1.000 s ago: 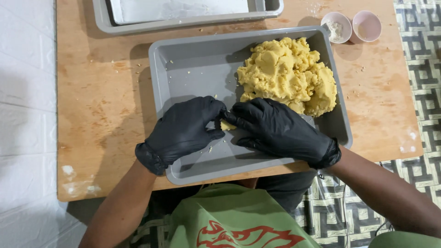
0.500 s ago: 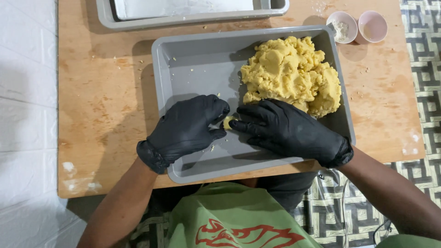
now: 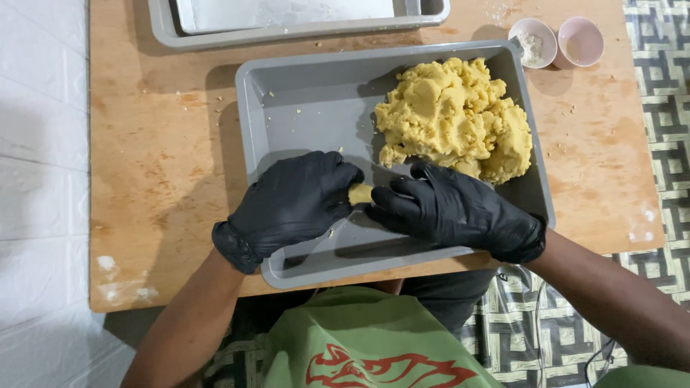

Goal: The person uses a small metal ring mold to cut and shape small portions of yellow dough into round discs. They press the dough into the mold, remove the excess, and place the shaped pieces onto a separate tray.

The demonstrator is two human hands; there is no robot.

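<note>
A small pale-yellow dough piece (image 3: 359, 193) sits pinched between the black-gloved left hand (image 3: 295, 201) and right hand (image 3: 453, 210), fingers closed on it; the crumbly dough mound (image 3: 453, 118) lies just beyond, inside the grey tray (image 3: 302, 108).

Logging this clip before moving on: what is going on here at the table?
A person in black gloves works over a grey rectangular tray on a wooden table. The left hand and right hand meet around a small piece of yellow dough, pinched between their fingertips. A large crumbly mound of yellow dough sits in the tray's far right corner. Two small pink bowls and a second grey tray stand beyond.
</note>
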